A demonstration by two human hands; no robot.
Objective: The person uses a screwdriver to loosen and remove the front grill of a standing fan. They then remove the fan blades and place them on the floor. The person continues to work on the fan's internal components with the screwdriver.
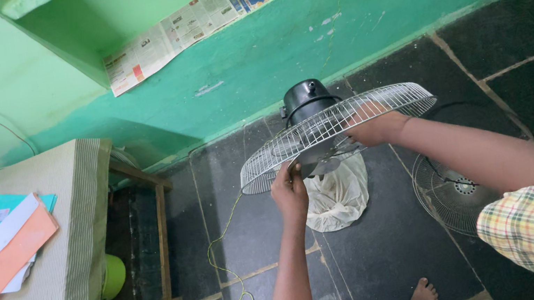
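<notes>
Fan assembly held in mid-air above dark stone floor [395, 251], near green wall. Left hand [289, 192] pinches near rim of white wire fan guard [339, 133], fingers closed on the wire. Right hand [376, 128] reaches through behind guard; its grip cannot be told. Black motor housing [306, 98] sits behind. White plastic bag [339, 196] and second guard [454, 196] lie on floor below.
</notes>
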